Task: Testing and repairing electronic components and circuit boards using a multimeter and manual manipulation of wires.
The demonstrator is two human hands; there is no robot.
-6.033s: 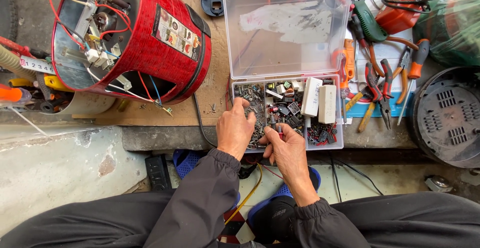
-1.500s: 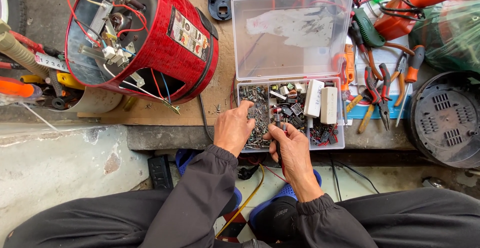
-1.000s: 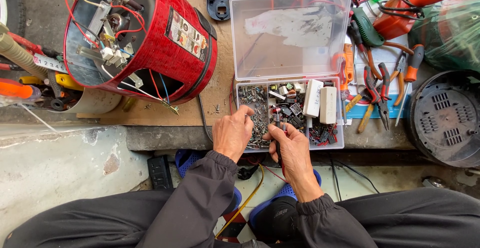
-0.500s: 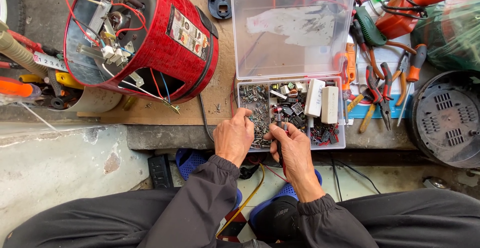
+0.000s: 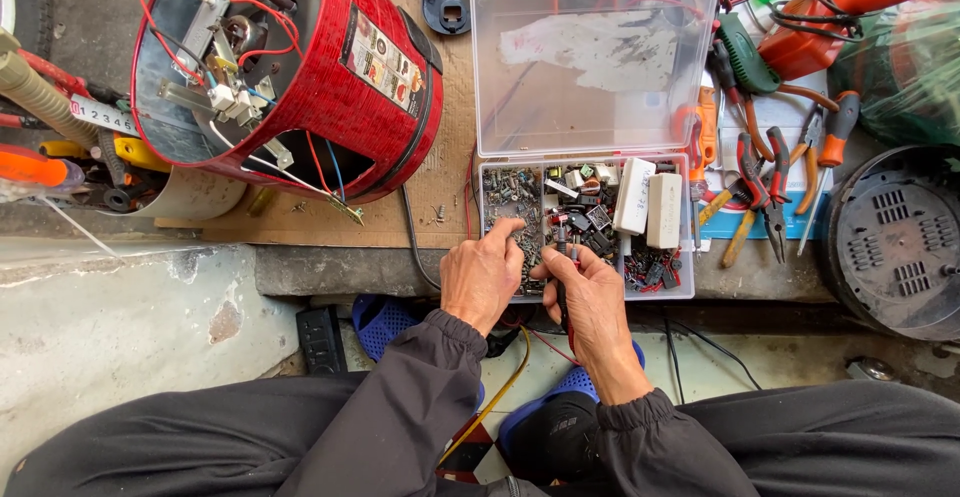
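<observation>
A clear parts box (image 5: 590, 217) sits lid-up at the bench's (image 5: 320, 269) front edge. The left hand (image 5: 483, 279) – fingers spread loosely – pokes its left compartment, holding nothing. The right hand (image 5: 592, 307) pinches a thin red-handled tool (image 5: 562, 277) – tip among the parts.

Quick count from where I'm standing: two hands, the left hand (image 5: 482, 279) and the right hand (image 5: 592, 302), both at one clear plastic parts box (image 5: 590, 147). Two white block-shaped components (image 5: 648, 202) sit in it, plus too many small bits to count. One red cooker shell (image 5: 300, 67) lying open, one round black base plate (image 5: 895, 247), one orange soldering gun (image 5: 850, 7), one tape measure (image 5: 95, 117).
</observation>
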